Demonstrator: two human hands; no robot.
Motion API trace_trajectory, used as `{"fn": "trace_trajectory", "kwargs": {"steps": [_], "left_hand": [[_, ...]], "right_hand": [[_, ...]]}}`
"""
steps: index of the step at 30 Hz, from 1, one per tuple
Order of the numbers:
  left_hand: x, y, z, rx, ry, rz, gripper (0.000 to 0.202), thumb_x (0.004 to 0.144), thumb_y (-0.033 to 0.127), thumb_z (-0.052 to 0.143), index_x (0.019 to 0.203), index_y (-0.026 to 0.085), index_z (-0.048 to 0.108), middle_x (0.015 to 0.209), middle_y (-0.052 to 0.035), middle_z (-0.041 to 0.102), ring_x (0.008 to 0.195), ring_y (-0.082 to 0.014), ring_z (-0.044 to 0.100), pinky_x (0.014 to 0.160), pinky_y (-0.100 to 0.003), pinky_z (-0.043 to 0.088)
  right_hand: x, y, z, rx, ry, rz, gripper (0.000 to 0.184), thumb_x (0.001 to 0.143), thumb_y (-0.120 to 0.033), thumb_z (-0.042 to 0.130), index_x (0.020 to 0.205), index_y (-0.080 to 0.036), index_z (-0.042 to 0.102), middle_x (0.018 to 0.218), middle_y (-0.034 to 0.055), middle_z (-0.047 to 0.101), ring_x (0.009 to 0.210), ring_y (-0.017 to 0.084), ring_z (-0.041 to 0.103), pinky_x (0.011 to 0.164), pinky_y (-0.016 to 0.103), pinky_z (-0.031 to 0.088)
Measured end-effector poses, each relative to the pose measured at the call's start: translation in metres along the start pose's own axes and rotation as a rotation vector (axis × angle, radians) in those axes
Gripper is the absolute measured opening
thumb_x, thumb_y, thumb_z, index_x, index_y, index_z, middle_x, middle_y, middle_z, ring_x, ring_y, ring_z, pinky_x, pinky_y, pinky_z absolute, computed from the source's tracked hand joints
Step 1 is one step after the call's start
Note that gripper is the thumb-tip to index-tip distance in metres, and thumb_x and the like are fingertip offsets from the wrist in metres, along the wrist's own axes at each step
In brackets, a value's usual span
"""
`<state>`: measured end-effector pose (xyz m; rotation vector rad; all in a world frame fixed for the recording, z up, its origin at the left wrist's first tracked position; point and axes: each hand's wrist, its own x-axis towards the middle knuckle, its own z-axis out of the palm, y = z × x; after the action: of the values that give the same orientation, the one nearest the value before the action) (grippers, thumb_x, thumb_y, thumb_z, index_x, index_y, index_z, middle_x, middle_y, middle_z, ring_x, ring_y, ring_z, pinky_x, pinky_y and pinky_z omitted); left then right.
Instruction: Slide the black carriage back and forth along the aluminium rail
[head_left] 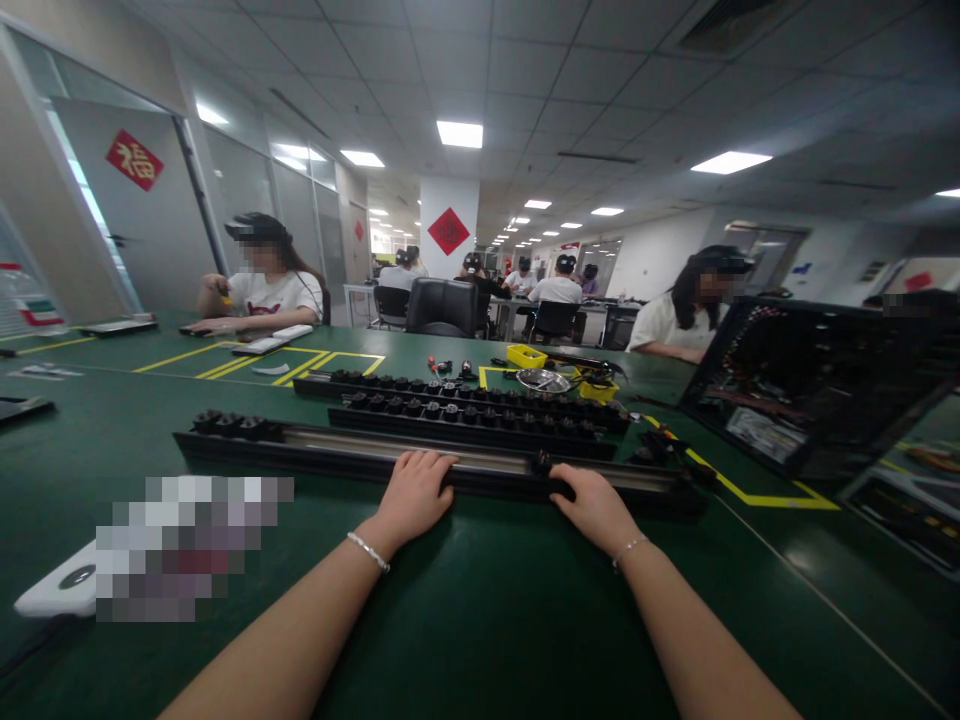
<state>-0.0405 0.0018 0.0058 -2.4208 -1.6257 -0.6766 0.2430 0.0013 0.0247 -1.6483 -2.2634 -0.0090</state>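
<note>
A long black rail [322, 448] with a silvery inner strip lies across the green table [480, 620] in front of me. My left hand [412, 492] rests on its near edge, fingers curled over the edge. My right hand [592, 505] lies further right on the same rail, fingers bent around a small black knob [541, 463] on it. Several black knobs [236, 425] sit at the rail's left end. Behind it lie two more black rails [465, 400] studded with rows of knobs.
A yellow box [526, 355], a metal bowl [543, 379] and small tools sit behind the rails. An open black chassis [810, 385] stands at the right. A white device [64, 585] lies at the near left. Other people sit at tables left, right and beyond.
</note>
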Motion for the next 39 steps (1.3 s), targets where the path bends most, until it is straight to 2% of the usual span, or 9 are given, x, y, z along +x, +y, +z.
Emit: {"fn": "trace_trajectory", "kwargs": {"steps": [27, 34, 39], "left_hand": [[0.0006, 0.0018, -0.0025, -0.012, -0.026, -0.023, 0.038, 0.08, 0.028, 0.049, 0.118, 0.026, 0.053, 0.109, -0.0032, 0.06, 0.105, -0.0204, 0.05, 0.098, -0.038, 0.028], [0.0004, 0.0023, -0.004, -0.021, -0.035, -0.025, 0.039, 0.08, 0.027, 0.049, 0.118, 0.026, 0.052, 0.111, -0.0032, 0.06, 0.106, -0.0205, 0.049, 0.098, -0.038, 0.028], [0.0001, 0.0015, -0.0037, -0.018, -0.04, -0.028, 0.039, 0.08, 0.027, 0.048, 0.119, 0.026, 0.052, 0.11, -0.0035, 0.06, 0.106, -0.0206, 0.049, 0.098, -0.038, 0.028]], "right_hand": [[-0.0005, -0.0046, -0.0032, -0.044, 0.013, 0.037, 0.016, 0.075, -0.025, 0.054, 0.091, -0.023, 0.057, 0.085, 0.0022, 0.065, 0.082, 0.018, 0.058, 0.075, 0.028, 0.039], [-0.0015, -0.006, -0.0049, -0.089, 0.024, 0.012, 0.017, 0.076, -0.027, 0.053, 0.091, -0.023, 0.058, 0.084, 0.0018, 0.066, 0.083, 0.018, 0.058, 0.082, 0.032, 0.037], [-0.0017, -0.0043, -0.0041, -0.048, 0.024, 0.022, 0.017, 0.076, -0.027, 0.052, 0.091, -0.023, 0.058, 0.086, 0.0019, 0.066, 0.083, 0.018, 0.058, 0.079, 0.03, 0.039]]}}
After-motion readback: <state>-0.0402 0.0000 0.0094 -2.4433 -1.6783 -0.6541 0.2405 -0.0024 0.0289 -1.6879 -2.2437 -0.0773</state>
